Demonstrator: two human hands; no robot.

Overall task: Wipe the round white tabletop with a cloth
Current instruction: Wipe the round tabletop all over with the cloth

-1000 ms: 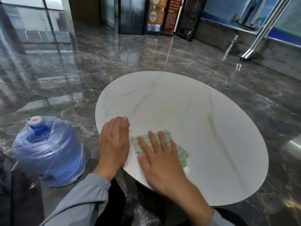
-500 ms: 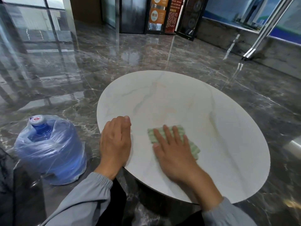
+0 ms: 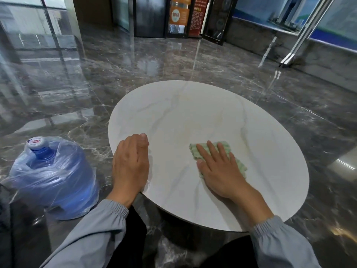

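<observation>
On the dark polished floor (image 3: 193, 62) at the far left stood a blue water jug (image 3: 52, 176), wrapped in clear plastic, its capped neck pointing up; it sat near the table but apart from it. Next came the left hand (image 3: 131, 163), resting on the near left rim of the round white table (image 3: 193, 117). Its fingers were curled loosely together and bent over the edge (whether they gripped the underside could not be told), and it held nothing. A grey sleeve (image 3: 92, 236) with an elastic cuff ran back from the wrist. Further right, the right hand (image 3: 218, 171) lay flat, palm down, fingers straight and slightly spread, pressing on a green cloth (image 3: 195, 151) against the tabletop. The cloth lay in the near middle part of the table, its edges showing beyond the fingertips and on the hand's right side. The rest of the pale, faintly veined top was bare.
</observation>
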